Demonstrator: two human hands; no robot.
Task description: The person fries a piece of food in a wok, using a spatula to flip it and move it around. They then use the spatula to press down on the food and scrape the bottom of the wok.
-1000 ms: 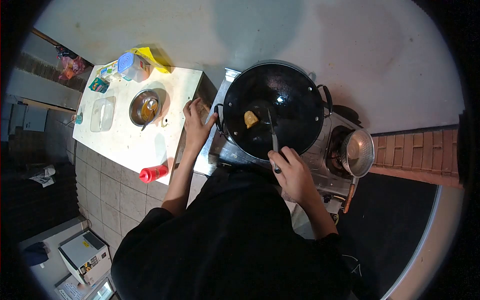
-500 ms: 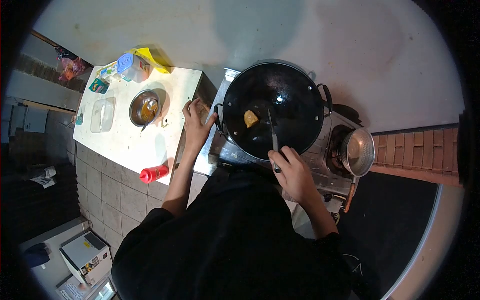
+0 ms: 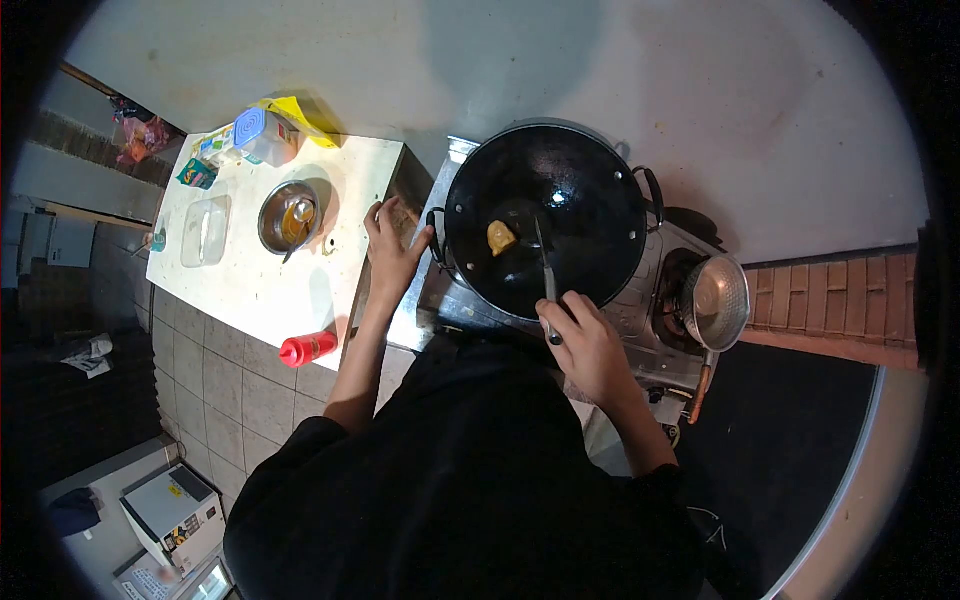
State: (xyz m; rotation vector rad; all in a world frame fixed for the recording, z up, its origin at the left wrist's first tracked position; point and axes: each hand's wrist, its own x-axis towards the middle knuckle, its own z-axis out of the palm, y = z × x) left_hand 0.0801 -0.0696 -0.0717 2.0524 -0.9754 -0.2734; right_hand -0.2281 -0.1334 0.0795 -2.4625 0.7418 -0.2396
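A large black wok [image 3: 590, 230] sits on the gas stove, and one browned piece of food [image 3: 500, 237] lies left of its middle. My right hand [image 3: 585, 345] is closed around the handle of a thin metal spatula [image 3: 547, 270], which reaches over the wok's near rim, its tip beside the food. My left hand [image 3: 393, 250] is at the edge of the white table, fingers apart, with the thumb right at the wok's left loop handle [image 3: 436, 237].
On the white table [image 3: 240, 295] stand a steel bowl [image 3: 290, 218] with a spoon inside, a clear plastic container [image 3: 206, 232], a lidded tub [image 3: 268, 137] and a red bottle [image 3: 308, 349]. A hammered saucepan [image 3: 718, 305] occupies the stove's right burner, its wooden handle pointing toward me.
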